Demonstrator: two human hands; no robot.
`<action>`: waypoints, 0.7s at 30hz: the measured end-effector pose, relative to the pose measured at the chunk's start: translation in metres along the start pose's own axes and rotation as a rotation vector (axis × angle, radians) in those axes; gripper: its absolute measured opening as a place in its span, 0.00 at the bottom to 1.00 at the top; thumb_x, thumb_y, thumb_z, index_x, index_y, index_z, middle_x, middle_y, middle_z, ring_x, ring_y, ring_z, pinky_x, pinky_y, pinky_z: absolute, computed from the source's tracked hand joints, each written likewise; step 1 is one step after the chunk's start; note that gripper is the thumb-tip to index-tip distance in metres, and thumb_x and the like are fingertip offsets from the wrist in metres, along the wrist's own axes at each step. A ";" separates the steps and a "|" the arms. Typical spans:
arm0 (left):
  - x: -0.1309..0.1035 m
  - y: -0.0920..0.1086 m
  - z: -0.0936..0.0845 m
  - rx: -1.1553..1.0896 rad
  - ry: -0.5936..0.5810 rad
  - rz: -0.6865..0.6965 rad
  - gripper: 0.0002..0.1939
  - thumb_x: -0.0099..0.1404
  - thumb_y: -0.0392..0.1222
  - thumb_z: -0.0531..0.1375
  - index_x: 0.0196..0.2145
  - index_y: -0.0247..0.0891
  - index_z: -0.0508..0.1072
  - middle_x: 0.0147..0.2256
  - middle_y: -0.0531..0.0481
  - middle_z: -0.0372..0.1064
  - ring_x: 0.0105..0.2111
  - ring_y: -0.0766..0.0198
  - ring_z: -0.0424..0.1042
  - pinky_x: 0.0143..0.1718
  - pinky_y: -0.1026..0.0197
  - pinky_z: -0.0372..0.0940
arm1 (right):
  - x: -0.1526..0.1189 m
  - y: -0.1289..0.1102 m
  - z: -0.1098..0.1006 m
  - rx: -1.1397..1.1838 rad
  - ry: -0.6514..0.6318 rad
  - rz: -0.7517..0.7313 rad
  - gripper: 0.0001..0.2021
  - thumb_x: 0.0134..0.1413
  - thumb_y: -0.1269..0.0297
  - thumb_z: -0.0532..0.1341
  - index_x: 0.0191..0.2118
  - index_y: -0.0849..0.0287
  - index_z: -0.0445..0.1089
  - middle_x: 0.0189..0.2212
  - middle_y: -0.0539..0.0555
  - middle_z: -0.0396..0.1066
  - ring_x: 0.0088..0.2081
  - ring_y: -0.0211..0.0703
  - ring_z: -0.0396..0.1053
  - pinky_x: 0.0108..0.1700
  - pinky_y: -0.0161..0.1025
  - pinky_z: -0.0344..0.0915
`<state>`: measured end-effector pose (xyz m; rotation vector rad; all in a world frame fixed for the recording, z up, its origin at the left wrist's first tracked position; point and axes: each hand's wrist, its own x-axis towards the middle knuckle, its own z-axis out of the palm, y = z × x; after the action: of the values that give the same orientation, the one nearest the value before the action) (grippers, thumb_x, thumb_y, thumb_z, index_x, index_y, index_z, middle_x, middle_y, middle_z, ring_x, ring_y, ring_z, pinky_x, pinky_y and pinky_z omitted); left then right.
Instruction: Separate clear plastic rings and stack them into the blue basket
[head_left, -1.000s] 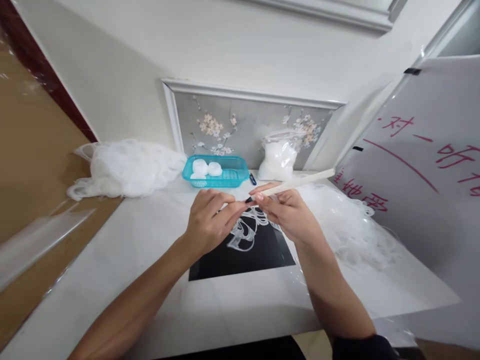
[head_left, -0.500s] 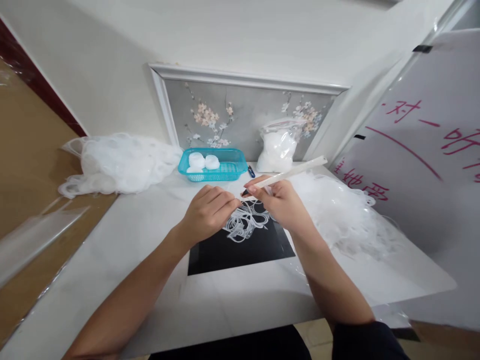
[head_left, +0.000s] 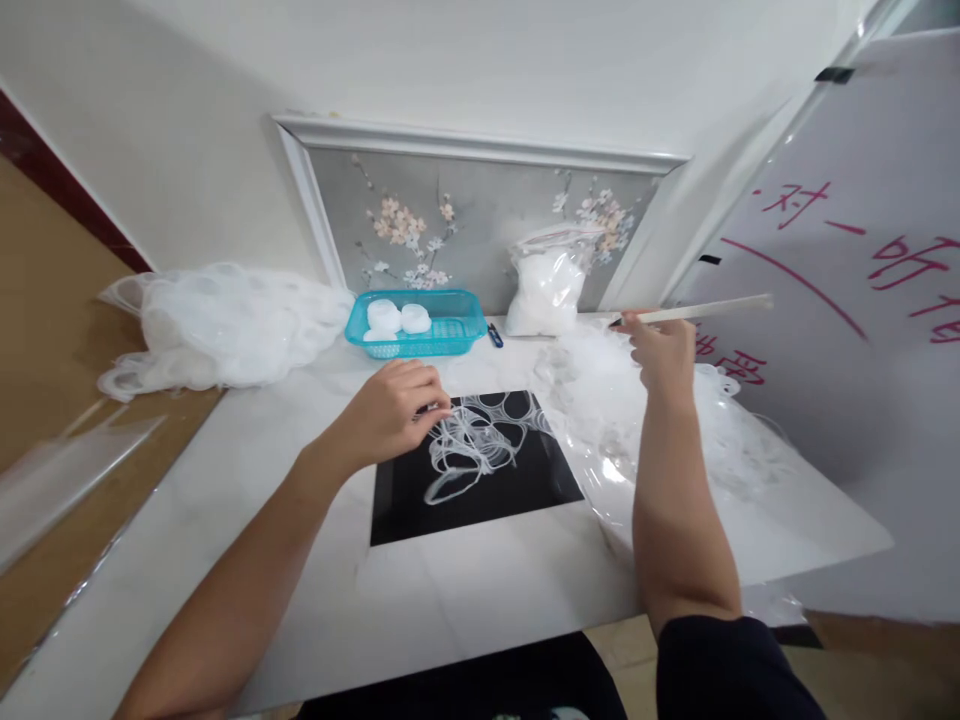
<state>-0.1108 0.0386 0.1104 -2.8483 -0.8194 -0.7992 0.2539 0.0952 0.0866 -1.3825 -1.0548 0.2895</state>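
My left hand point(head_left: 401, 408) is closed in a pinch on the clear rings at the upper left of the black mat point(head_left: 420, 510). A tangle of clear rings point(head_left: 476, 440) lies on that mat. Out to the right, my right hand point(head_left: 664, 350) is wrapped round a long white stick point(head_left: 720, 307) with a dark tip on its left end. Below and left of this hand spreads a heap of thin translucent rings point(head_left: 600, 385) on clear plastic.
A teal basket point(head_left: 442, 345) with white round pieces stands at the back, beside a small blue tool point(head_left: 495, 335) and a filled clear bag point(head_left: 547, 285). Another translucent ring pile point(head_left: 232, 325) lies left. A whiteboard point(head_left: 840, 400) stands right.
My right hand has moved right and slightly up with the stick, away from my left hand. My left hand has shifted a little left, and the rings on the mat are more spread out.
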 end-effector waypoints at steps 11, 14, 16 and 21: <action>0.047 -0.038 0.086 0.137 -0.761 -0.386 0.24 0.56 0.40 0.60 0.50 0.30 0.72 0.47 0.34 0.72 0.50 0.44 0.68 0.50 0.48 0.61 | -0.005 -0.045 -0.027 0.285 0.149 0.103 0.06 0.43 0.64 0.66 0.28 0.62 0.74 0.14 0.47 0.63 0.16 0.30 0.49 0.15 0.29 0.39; 0.075 -0.043 0.081 0.070 -0.911 -0.363 0.09 0.52 0.37 0.61 0.31 0.34 0.78 0.30 0.44 0.75 0.33 0.54 0.72 0.36 0.56 0.64 | -0.003 -0.050 -0.037 0.369 0.171 0.136 0.08 0.42 0.63 0.68 0.28 0.62 0.74 0.16 0.48 0.66 0.17 0.30 0.51 0.14 0.28 0.40; 0.104 -0.043 0.065 0.027 -0.939 -0.334 0.07 0.50 0.37 0.61 0.28 0.35 0.77 0.26 0.48 0.74 0.28 0.59 0.71 0.31 0.60 0.62 | -0.003 -0.056 -0.045 0.438 0.156 0.172 0.09 0.41 0.62 0.70 0.29 0.60 0.73 0.18 0.50 0.68 0.18 0.30 0.52 0.14 0.28 0.40; 0.213 -0.026 0.005 -0.062 -0.630 -0.259 0.07 0.54 0.38 0.59 0.30 0.34 0.76 0.26 0.50 0.71 0.28 0.62 0.69 0.32 0.61 0.60 | -0.007 -0.072 -0.064 0.596 0.038 0.198 0.12 0.42 0.60 0.70 0.33 0.58 0.73 0.23 0.50 0.73 0.18 0.29 0.54 0.15 0.28 0.38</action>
<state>0.0319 0.1633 0.2107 -3.1155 -1.2586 0.0966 0.2689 0.0310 0.1574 -0.9438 -0.7159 0.6625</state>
